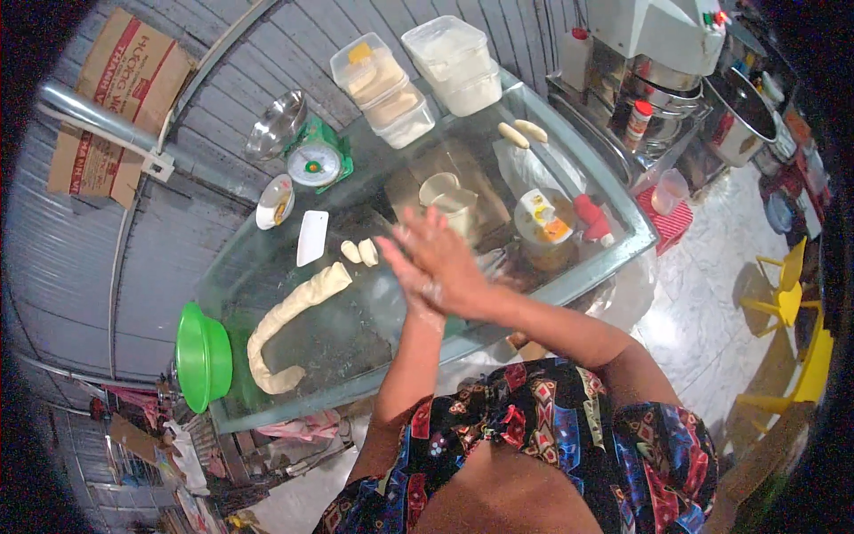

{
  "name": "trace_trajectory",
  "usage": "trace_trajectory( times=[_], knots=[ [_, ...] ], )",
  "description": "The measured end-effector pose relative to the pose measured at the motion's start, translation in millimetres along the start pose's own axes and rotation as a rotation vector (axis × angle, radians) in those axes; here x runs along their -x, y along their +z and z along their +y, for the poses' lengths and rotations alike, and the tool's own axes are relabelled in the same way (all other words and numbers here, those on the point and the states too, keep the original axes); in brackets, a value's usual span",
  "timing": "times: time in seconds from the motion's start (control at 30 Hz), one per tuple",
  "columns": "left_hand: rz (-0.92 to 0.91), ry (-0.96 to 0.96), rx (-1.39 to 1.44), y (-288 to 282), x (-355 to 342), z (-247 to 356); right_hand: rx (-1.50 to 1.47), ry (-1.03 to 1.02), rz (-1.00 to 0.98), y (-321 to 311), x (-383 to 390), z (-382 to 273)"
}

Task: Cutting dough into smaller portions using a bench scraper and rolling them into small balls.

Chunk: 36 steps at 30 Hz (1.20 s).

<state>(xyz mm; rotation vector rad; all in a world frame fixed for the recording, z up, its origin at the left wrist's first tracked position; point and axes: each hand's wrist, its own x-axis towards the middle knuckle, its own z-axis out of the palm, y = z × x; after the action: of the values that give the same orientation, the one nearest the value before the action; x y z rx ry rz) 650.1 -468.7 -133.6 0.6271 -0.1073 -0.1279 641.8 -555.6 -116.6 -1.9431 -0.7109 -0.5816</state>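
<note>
My left hand (409,278) and my right hand (449,271) are pressed together above the glass-topped table (233,325), floury and slightly blurred, with fingers extended; anything between the palms is hidden. Left of them lies a long, curved dough roll (277,326). Just beyond the roll are short cut dough pieces (365,253) and a white flat scraper (311,238). At the table's far right, two pale dough sticks (513,135) rest near a plastic sheet.
A green basin (200,356) is at the left edge. A scale (313,165), a bowl (274,201) and stacked containers (450,64) line the back. A steel-bowled machine (654,44) stands back right. Yellow chairs (783,294) are on the right, with cardboard (116,107) upper left.
</note>
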Motion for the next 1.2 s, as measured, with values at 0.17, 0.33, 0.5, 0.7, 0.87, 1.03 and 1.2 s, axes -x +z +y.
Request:
trace_trajectory(
  times=[0.17, 0.33, 0.5, 0.7, 0.87, 1.03, 1.2],
  knots=[
    [0.275, 0.121, 0.026, -32, -11, 27, -0.108, -0.183, -0.211, -4, 26, -47],
    [0.057, 0.046, -0.083, 13, 16, 2, -0.035, 0.094, -0.145, -1, 4, -3],
    [0.044, -0.024, -0.122, 56, 38, -23, -0.143, 0.259, -0.02, -16, -13, 53],
    [0.263, 0.024, -0.113, 11, 13, 0, -0.035, 0.08, -0.106, -1, 20, -10],
    [0.206, 0.035, -0.176, 2, 11, 8, -0.086, 0.018, -0.175, -4, 26, -24],
    [0.133, -0.033, -0.026, 38, 36, -27, 0.348, 0.049, -0.245, 0, 7, 58],
    [0.208, -0.063, -0.134, 28, 39, -39, -0.257, 0.434, 0.059, -2, 5, 51]
  ],
)
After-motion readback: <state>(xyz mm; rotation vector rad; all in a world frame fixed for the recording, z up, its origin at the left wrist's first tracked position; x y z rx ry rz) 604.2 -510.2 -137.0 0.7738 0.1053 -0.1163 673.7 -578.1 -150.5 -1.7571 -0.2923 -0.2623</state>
